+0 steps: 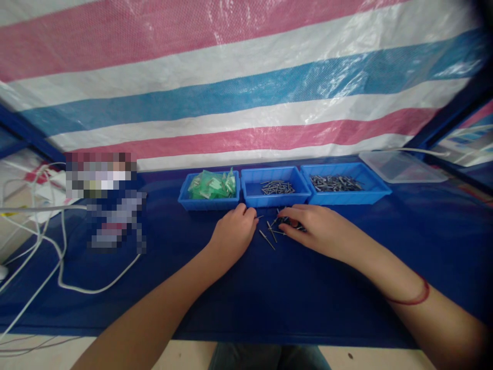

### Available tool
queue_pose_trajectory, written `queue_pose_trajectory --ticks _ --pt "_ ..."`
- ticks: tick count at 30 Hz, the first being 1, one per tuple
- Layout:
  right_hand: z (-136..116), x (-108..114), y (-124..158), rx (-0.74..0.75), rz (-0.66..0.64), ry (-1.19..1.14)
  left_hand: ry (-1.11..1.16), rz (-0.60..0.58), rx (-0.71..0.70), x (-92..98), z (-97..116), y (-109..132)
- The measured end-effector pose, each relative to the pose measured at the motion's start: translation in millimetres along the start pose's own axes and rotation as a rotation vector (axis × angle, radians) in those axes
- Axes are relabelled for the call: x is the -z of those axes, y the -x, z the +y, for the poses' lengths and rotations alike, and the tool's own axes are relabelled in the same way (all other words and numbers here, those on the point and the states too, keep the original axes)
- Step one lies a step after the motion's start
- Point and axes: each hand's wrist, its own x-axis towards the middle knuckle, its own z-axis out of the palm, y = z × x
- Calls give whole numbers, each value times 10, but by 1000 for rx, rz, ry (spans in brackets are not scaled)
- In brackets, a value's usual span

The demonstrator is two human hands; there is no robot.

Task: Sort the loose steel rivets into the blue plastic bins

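My left hand (234, 232) rests on the blue table (269, 288) with its fingers curled, and a thin metal pin pokes out at the fingertips. My right hand (318, 229) lies flat just to the right, its fingers on a small heap of loose metal pins (274, 227). A few pins (266, 239) lie scattered between both hands. Right behind the hands stand three blue bins: the left bin (210, 191) holds green plastic pieces, the middle bin (275, 186) a few metal pins, the right bin (344, 184) many dark pins.
A clear plastic lid (402, 166) lies at the back right. White cables (57, 246) loop over the table's left side near a blurred object (111, 205). A striped tarp (246, 77) hangs behind the table. The table's front edge runs near my forearms.
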Motion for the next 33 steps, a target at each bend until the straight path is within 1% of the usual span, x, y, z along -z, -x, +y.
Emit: queue_pose_trajectory --ticks 2,4,6,8,11,14,18,21,26,29,33 --pt "-28 -4 -14 10 26 -22 35 22 -13 -4 -10 2" --pt "-68 -21 -33 7 92 -73 138 89 -24 -3 -4 4" --pt "-121 -48 -53 -18 185 -184 316 179 -34 5 19 5" --pt "-176 -80 -69 -58 267 -346 508 241 -32 13 52 5" --pt "-233 -128 -80 -130 334 -568 712 243 3 19 97 6" --pt "-254 -158 -86 -181 365 -718 822 230 41 10 122 13" --pt "-263 -158 -91 -210 370 -837 873 227 38 -11 130 18" --pt "-268 -153 -89 -202 394 -836 871 219 9 -20 123 15" --pt "-274 -154 -79 -133 464 -799 820 238 -70 -33 108 4" --pt "-266 -137 -73 -102 471 -792 812 271 -89 -36 93 -1" --pt "-234 -91 -64 -92 453 -755 793 351 -68 -22 63 -9"
